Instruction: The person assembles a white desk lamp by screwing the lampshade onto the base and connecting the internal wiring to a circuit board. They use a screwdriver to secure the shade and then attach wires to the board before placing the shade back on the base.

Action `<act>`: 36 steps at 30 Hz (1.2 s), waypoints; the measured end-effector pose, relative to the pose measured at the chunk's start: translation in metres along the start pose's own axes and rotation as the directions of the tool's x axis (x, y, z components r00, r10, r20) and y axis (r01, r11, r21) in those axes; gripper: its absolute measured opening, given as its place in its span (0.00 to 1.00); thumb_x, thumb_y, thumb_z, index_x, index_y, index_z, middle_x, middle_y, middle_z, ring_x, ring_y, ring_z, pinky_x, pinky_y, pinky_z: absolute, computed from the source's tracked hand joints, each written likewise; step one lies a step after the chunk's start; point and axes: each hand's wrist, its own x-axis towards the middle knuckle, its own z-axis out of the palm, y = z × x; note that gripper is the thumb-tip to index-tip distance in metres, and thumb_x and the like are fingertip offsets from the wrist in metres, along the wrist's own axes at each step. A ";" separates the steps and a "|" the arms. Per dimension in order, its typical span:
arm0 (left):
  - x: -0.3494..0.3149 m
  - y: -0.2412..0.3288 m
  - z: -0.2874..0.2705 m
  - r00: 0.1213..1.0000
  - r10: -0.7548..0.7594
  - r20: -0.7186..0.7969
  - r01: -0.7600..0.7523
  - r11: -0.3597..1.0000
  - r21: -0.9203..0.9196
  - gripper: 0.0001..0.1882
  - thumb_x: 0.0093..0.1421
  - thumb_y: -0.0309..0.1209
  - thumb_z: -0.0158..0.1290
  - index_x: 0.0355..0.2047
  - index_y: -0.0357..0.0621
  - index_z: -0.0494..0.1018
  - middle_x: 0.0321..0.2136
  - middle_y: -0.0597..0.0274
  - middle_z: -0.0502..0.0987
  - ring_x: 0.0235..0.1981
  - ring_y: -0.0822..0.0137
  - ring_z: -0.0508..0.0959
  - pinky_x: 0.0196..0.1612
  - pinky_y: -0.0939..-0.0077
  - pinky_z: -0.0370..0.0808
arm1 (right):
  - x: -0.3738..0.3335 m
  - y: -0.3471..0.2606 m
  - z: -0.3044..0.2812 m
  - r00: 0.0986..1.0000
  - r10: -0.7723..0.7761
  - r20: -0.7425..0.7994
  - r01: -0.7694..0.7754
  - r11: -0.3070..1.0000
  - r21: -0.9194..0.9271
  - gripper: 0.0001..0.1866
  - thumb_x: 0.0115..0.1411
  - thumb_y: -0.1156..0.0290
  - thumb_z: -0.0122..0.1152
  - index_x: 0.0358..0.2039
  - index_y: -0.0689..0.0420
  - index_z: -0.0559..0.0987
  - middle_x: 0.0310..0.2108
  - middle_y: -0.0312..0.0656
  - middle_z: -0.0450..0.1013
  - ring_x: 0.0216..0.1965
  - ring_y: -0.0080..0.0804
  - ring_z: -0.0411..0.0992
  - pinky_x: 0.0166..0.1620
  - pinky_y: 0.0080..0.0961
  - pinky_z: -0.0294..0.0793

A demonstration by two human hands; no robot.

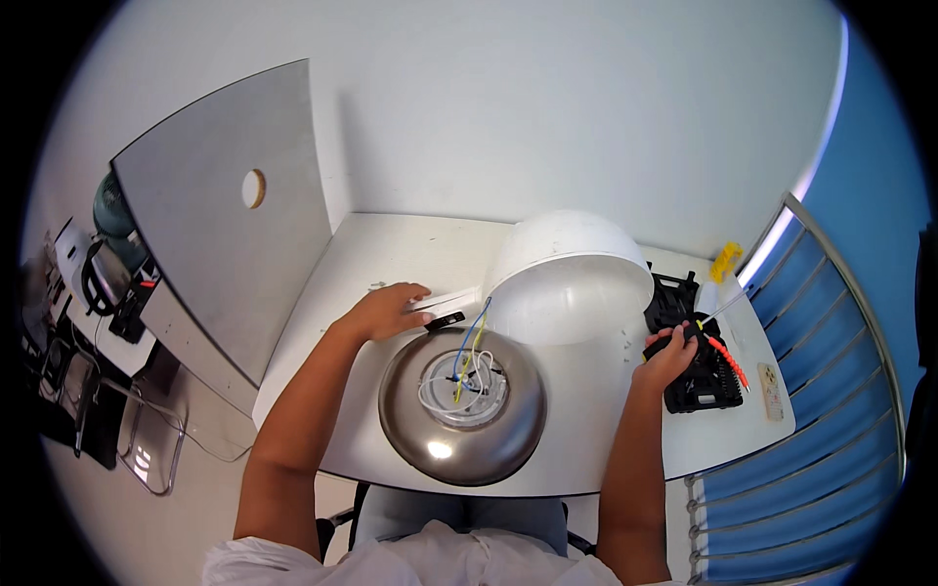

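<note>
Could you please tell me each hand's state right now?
Left hand: at the white strip; whether it grips cannot be told.
Right hand: closed, holding a screwdriver.

A free lane crossed the tabletop between the round metal base and the right forearm. The white dome (open side facing nearer) blocked its far end; the black tool case obstructed the right.
</note>
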 end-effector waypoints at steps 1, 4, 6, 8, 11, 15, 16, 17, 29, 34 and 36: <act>0.003 -0.006 0.003 0.997 -0.005 0.081 0.011 0.997 -0.081 0.23 0.61 0.47 0.50 0.47 0.42 0.72 0.42 0.53 0.75 0.43 0.58 0.75 0.49 0.67 0.70 | -0.003 -0.002 0.000 0.999 -0.032 0.037 0.031 0.999 0.024 0.13 0.63 0.70 0.50 0.48 0.55 0.68 0.23 0.31 0.66 0.20 0.18 0.62 0.24 0.18 0.65; 0.015 -0.021 0.008 0.964 -0.085 0.253 0.136 0.972 -0.191 0.24 0.65 0.50 0.45 0.43 0.40 0.73 0.35 0.56 0.76 0.37 0.65 0.73 0.44 0.71 0.69 | -0.014 -0.011 0.005 0.994 -0.060 0.087 0.060 0.998 -0.001 0.14 0.63 0.70 0.50 0.49 0.55 0.68 0.23 0.31 0.66 0.21 0.18 0.63 0.24 0.17 0.66; 0.021 -0.017 0.008 0.950 -0.086 0.301 0.156 0.963 -0.217 0.25 0.66 0.51 0.42 0.37 0.39 0.73 0.30 0.61 0.73 0.34 0.70 0.69 0.40 0.73 0.67 | -0.019 -0.015 0.006 0.995 -0.032 0.098 0.032 0.999 0.004 0.14 0.64 0.69 0.48 0.49 0.56 0.67 0.22 0.33 0.66 0.19 0.20 0.64 0.23 0.18 0.66; 0.026 -0.015 0.006 0.929 -0.118 0.350 0.213 0.945 -0.247 0.25 0.66 0.51 0.42 0.36 0.39 0.72 0.29 0.63 0.73 0.33 0.71 0.68 0.40 0.74 0.67 | -0.022 -0.016 0.008 0.992 -0.020 0.127 0.020 1.000 -0.002 0.14 0.64 0.69 0.48 0.49 0.57 0.67 0.22 0.33 0.66 0.19 0.21 0.64 0.23 0.18 0.67; 0.028 -0.012 0.005 0.927 -0.123 0.354 0.222 0.941 -0.256 0.25 0.66 0.52 0.43 0.35 0.39 0.72 0.27 0.66 0.71 0.32 0.72 0.66 0.39 0.75 0.66 | -0.022 -0.019 0.009 0.994 -0.016 0.111 0.016 1.000 -0.002 0.14 0.64 0.68 0.48 0.49 0.57 0.67 0.22 0.34 0.67 0.18 0.22 0.65 0.23 0.19 0.67; 0.027 -0.018 0.007 0.922 -0.135 0.364 0.262 0.907 -0.328 0.25 0.65 0.53 0.44 0.35 0.41 0.72 0.27 0.70 0.70 0.31 0.74 0.65 0.37 0.77 0.65 | -0.022 -0.022 0.009 0.993 -0.015 0.117 0.014 1.000 0.008 0.14 0.64 0.68 0.47 0.49 0.57 0.67 0.22 0.34 0.67 0.18 0.23 0.65 0.23 0.19 0.67; 0.027 -0.016 0.008 0.919 -0.152 0.364 0.283 0.898 -0.338 0.25 0.65 0.53 0.44 0.34 0.41 0.72 0.27 0.70 0.69 0.31 0.74 0.65 0.36 0.78 0.65 | -0.022 -0.023 0.009 0.993 -0.008 0.116 0.007 1.000 0.006 0.14 0.64 0.68 0.47 0.49 0.57 0.67 0.23 0.34 0.67 0.18 0.23 0.65 0.23 0.19 0.67; 0.026 -0.013 0.006 0.916 -0.169 0.365 0.303 0.887 -0.349 0.25 0.65 0.53 0.44 0.34 0.41 0.72 0.27 0.71 0.69 0.31 0.75 0.65 0.36 0.78 0.64 | -0.022 -0.024 0.009 0.993 0.000 0.115 0.000 1.000 0.004 0.14 0.64 0.68 0.47 0.49 0.57 0.67 0.23 0.34 0.67 0.18 0.23 0.65 0.23 0.19 0.67; 0.008 -0.007 0.000 0.945 -0.231 0.233 0.314 0.844 -0.434 0.24 0.64 0.51 0.46 0.36 0.41 0.75 0.28 0.68 0.73 0.31 0.75 0.67 0.36 0.76 0.66 | -0.047 -0.029 0.014 0.921 -0.215 0.324 0.222 0.975 0.016 0.11 0.59 0.74 0.47 0.43 0.58 0.66 0.24 0.38 0.67 0.20 0.24 0.65 0.26 0.22 0.68; -0.001 0.001 -0.005 0.942 -0.262 0.208 0.333 0.790 -0.515 0.23 0.63 0.51 0.49 0.36 0.40 0.76 0.26 0.70 0.73 0.29 0.76 0.67 0.34 0.77 0.66 | -0.084 -0.017 0.011 0.679 -0.134 0.722 0.192 0.981 0.001 0.09 0.55 0.79 0.55 0.35 0.59 0.66 0.28 0.38 0.70 0.25 0.23 0.68 0.32 0.21 0.71; -0.003 0.003 -0.002 0.945 -0.279 0.172 0.328 0.786 -0.524 0.24 0.62 0.51 0.51 0.36 0.39 0.76 0.26 0.69 0.73 0.28 0.75 0.67 0.34 0.76 0.67 | -0.097 -0.009 0.012 0.568 -0.066 0.820 0.284 0.951 -0.120 0.09 0.54 0.77 0.58 0.35 0.60 0.69 0.27 0.40 0.71 0.25 0.26 0.69 0.31 0.23 0.71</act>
